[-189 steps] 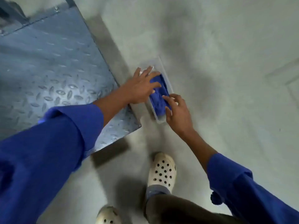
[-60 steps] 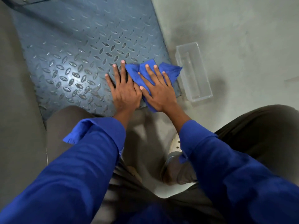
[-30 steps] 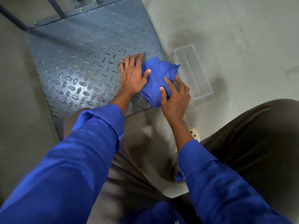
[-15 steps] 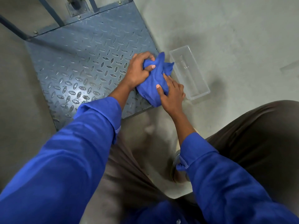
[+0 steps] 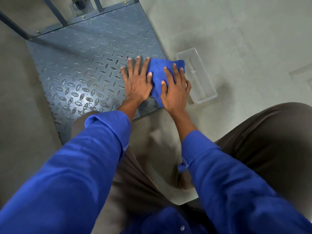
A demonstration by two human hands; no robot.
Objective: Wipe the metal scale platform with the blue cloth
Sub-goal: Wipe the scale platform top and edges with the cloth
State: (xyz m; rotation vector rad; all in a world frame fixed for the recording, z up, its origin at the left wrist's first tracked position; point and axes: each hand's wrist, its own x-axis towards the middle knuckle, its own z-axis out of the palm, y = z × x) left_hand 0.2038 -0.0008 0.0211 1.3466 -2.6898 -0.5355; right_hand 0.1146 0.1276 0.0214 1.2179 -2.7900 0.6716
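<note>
The crumpled blue cloth (image 5: 157,73) lies on the blue-grey diamond-tread metal scale platform (image 5: 81,68), near its right edge and toward the near right corner. The cloth is folded into a thick wad, and its far right corner reaches out to the platform's edge.

The right hand (image 5: 175,92) lies flat on top of the cloth, palm down, its fingers straight and slightly spread. It presses the cloth rather than gripping it. The left hand (image 5: 137,83) is also flat with its fingers splayed wide. Most of it rests on the bare tread plate just left of the cloth, while its thumb lies over the cloth's left edge. Neither hand curls round anything.

One clear rectangular plastic container (image 5: 200,81) stands on the grey concrete floor (image 5: 244,39) just beside the platform's right edge, close to the cloth but apart from it. The floor shows through its see-through base.

Dark blue metal frame bars (image 5: 55,14) rise from the platform's far edge, where a bolted strip runs across.

The count is one cloth, one container, one platform and two hands. Each arm wears a blue sleeve, the left sleeve (image 5: 84,157) and the right sleeve (image 5: 228,183), and brown trousers (image 5: 270,141) show on the person's bent legs below them.
</note>
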